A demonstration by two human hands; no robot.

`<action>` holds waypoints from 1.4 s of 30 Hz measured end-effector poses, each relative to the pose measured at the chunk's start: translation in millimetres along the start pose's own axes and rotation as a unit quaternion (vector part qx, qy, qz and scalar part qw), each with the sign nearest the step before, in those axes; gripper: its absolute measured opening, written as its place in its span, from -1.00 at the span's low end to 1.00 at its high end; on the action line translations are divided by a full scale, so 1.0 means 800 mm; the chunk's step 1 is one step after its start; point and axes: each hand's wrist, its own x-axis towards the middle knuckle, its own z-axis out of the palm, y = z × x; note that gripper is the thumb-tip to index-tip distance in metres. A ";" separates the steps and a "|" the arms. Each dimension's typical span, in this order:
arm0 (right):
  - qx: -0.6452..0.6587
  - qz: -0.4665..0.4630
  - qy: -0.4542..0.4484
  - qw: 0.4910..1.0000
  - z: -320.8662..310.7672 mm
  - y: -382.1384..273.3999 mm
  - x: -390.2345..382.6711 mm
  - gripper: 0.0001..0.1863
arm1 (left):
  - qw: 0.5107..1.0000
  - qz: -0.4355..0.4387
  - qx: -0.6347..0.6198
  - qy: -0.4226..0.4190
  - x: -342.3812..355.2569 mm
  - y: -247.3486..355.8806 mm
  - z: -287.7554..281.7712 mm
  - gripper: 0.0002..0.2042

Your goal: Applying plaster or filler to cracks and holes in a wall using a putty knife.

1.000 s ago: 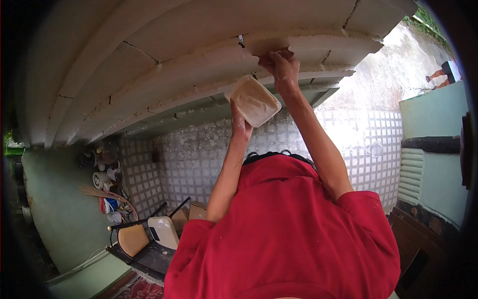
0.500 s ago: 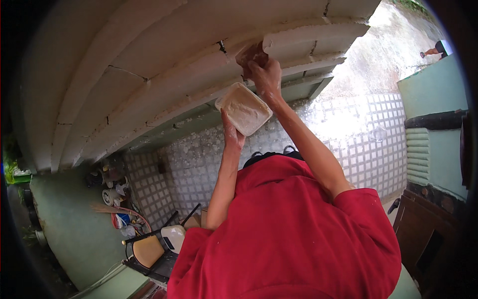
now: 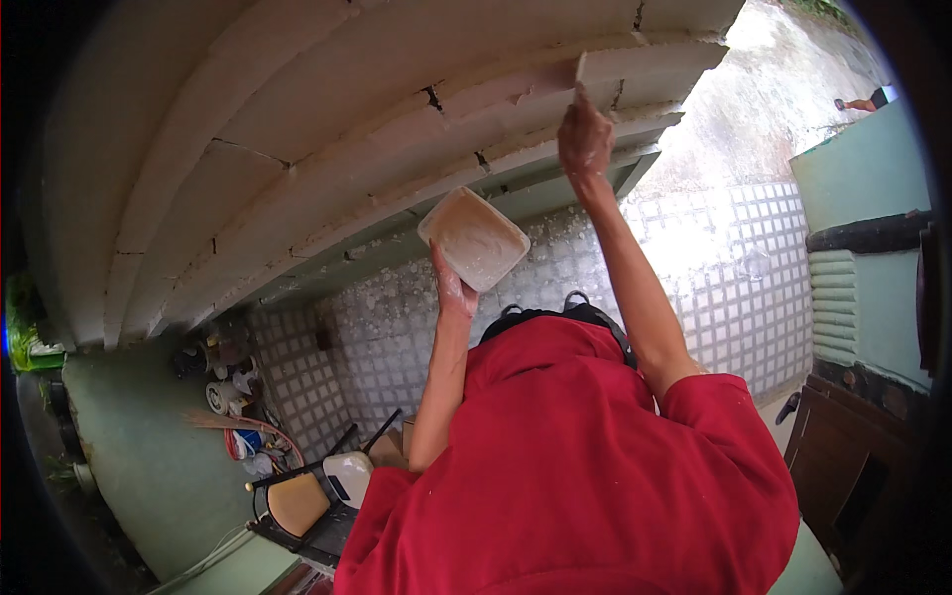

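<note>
My left hand (image 3: 453,288) grips a white rectangular tub (image 3: 426,226) from its near side, tilting it so the pale putty (image 3: 478,241) inside shows. Up and to the right, my right hand (image 3: 587,141) is closed around a putty knife (image 3: 581,71), its blade turned nearly edge-on. That blade is against or very close to a stepped, cream-coloured moulding (image 3: 476,99), beside a smooth, shiny-looking patch. Dark cracks (image 3: 433,96) cut across the moulding's bands. White smears mark both hands.
Below lies a patterned tile floor (image 3: 734,297) with white spatter. At lower left stand a chair (image 3: 297,504) and a cluster of buckets and tools (image 3: 233,397) by a green wall (image 3: 149,436). A wooden cabinet (image 3: 843,466) is at right. Another person's arm or leg (image 3: 861,103) shows far right.
My right hand has swung right and up along the moulding with the putty knife, away from the tub. The tub has dropped slightly lower and to the left.
</note>
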 end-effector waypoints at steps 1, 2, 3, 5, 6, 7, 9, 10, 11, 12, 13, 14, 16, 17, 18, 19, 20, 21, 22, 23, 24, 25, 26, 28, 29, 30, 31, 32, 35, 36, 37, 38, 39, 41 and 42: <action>-0.023 0.002 -0.015 1.000 0.009 -0.014 -0.006 -0.59 | 1.000 0.003 0.000 0.002 -0.003 0.001 -0.001 -0.35; -0.048 0.004 -0.028 0.998 0.018 -0.023 -0.011 -0.57 | 1.000 0.001 0.000 0.006 -0.005 0.001 -0.002 -0.35; -0.060 -0.015 -0.014 0.998 0.027 -0.027 -0.017 -0.52 | 1.000 -0.002 0.000 0.010 -0.006 0.001 -0.002 -0.34; -0.030 -0.009 -0.033 0.999 0.039 -0.044 -0.033 -0.51 | 1.000 -0.001 -0.003 0.016 -0.012 0.005 -0.007 -0.34; -0.003 -0.002 -0.050 0.999 0.044 -0.052 -0.041 -0.50 | 1.000 -0.002 -0.006 0.021 -0.015 0.007 -0.009 -0.34; -0.007 0.005 -0.074 0.997 0.048 -0.060 -0.047 -0.48 | 1.000 -0.001 -0.006 0.022 -0.019 0.009 -0.010 -0.34; 0.011 0.009 -0.080 0.997 0.056 -0.076 -0.058 -0.47 | 0.999 0.015 0.003 0.036 -0.025 0.016 -0.012 -0.33; 0.028 0.014 -0.085 0.996 0.060 -0.085 -0.064 -0.47 | 0.999 0.017 0.003 0.037 -0.027 0.018 -0.018 -0.33; 0.046 0.004 -0.087 0.995 0.061 -0.094 -0.069 -0.46 | 0.999 0.025 -0.003 0.043 -0.029 0.021 -0.023 -0.34; 0.047 0.003 -0.088 0.995 0.066 -0.099 -0.074 -0.46 | 0.998 0.032 -0.008 0.048 -0.031 0.024 -0.029 -0.34; 0.072 -0.011 -0.078 0.994 0.069 -0.103 -0.080 -0.47 | 0.998 0.033 -0.008 0.049 -0.034 0.027 -0.030 -0.34; 0.096 -0.025 -0.068 0.993 0.073 -0.107 -0.085 -0.47 | 0.999 0.031 -0.010 0.043 -0.037 0.030 -0.032 -0.34; 0.103 -0.034 -0.068 0.992 0.077 -0.114 -0.094 -0.48 | 0.999 0.029 -0.012 0.038 -0.044 0.036 -0.030 -0.34; 0.102 -0.035 -0.082 0.991 0.078 -0.118 -0.099 -0.49 | 0.998 0.033 -0.005 0.048 -0.048 0.039 -0.026 -0.34; 0.100 -0.036 -0.095 0.990 0.078 -0.120 -0.103 -0.50 | 0.998 0.037 0.002 0.057 -0.051 0.041 -0.024 -0.34; 0.101 -0.036 -0.095 0.990 0.077 -0.122 -0.106 -0.50 | 0.998 0.038 0.003 0.057 -0.053 0.042 -0.027 -0.34; 0.093 -0.023 -0.107 0.990 0.076 -0.122 -0.108 -0.52 | 0.998 0.032 0.000 0.060 -0.055 0.044 -0.029 -0.33; 0.085 -0.010 -0.118 0.989 0.073 -0.120 -0.109 -0.55 | 0.998 0.026 -0.002 0.063 -0.056 0.045 -0.031 -0.33; 0.078 0.002 -0.130 0.988 0.071 -0.118 -0.110 -0.57 | 0.998 0.027 -0.003 0.062 -0.057 0.047 -0.034 -0.33; 0.077 0.002 -0.128 0.989 0.070 -0.106 -0.110 -0.57 | 0.998 0.028 -0.004 0.063 -0.057 0.048 -0.038 -0.33; 0.117 -0.024 -0.079 0.990 0.068 -0.086 -0.107 -0.60 | 0.998 0.029 -0.006 0.063 -0.058 0.048 -0.041 -0.33; 0.156 -0.053 -0.030 0.986 0.062 -0.066 -0.100 -0.63 | 0.998 0.030 -0.008 0.061 -0.058 0.047 -0.041 -0.33; 0.149 -0.027 -0.006 0.988 0.049 -0.058 -0.090 -0.65 | 0.997 0.034 -0.005 0.063 -0.059 0.047 -0.045 -0.32; 0.141 -0.004 0.016 0.990 0.027 -0.054 -0.065 -0.68 | 0.997 0.040 -0.005 0.066 -0.060 0.047 -0.048 -0.30; 0.111 0.012 0.042 0.993 0.017 -0.060 -0.050 -0.67 | 0.997 0.038 -0.008 0.064 -0.062 0.047 -0.048 -0.30; 0.081 0.028 0.067 0.994 0.016 -0.064 -0.041 -0.65 | 0.997 0.036 -0.010 0.064 -0.064 0.048 -0.049 -0.30; 0.079 0.030 0.071 0.994 0.023 -0.066 -0.035 -0.65 | 0.998 0.034 -0.009 0.060 -0.064 0.047 -0.047 -0.30; 0.021 0.043 0.032 0.998 0.038 -0.075 -0.032 -0.66 | 0.997 0.032 -0.003 0.066 -0.065 0.047 -0.046 -0.30; -0.003 0.037 0.004 0.999 0.079 -0.099 -0.052 -0.63 | 0.997 0.035 -0.002 0.063 -0.069 0.050 -0.047 -0.30; 0.031 0.017 0.015 0.999 0.091 -0.104 -0.061 -0.59 | 0.998 0.038 -0.007 0.054 -0.070 0.051 -0.047 -0.31; 0.033 0.015 0.015 0.999 0.101 -0.114 -0.076 -0.59 | 0.998 0.040 -0.007 0.054 -0.071 0.054 -0.052 -0.31; 0.059 0.003 -0.027 0.998 0.105 -0.123 -0.094 -0.56 | 0.997 0.043 -0.010 0.058 -0.071 0.055 -0.058 -0.31; 0.086 -0.008 -0.068 0.994 0.105 -0.126 -0.109 -0.53 | 0.997 0.045 -0.012 0.061 -0.070 0.056 -0.063 -0.32; 0.092 -0.036 -0.054 0.994 0.105 -0.122 -0.125 -0.51 | 0.997 0.049 -0.007 0.062 -0.068 0.059 -0.068 -0.32; 0.099 -0.062 -0.042 0.992 0.104 -0.118 -0.131 -0.49 | 0.996 0.053 -0.001 0.066 -0.066 0.060 -0.070 -0.32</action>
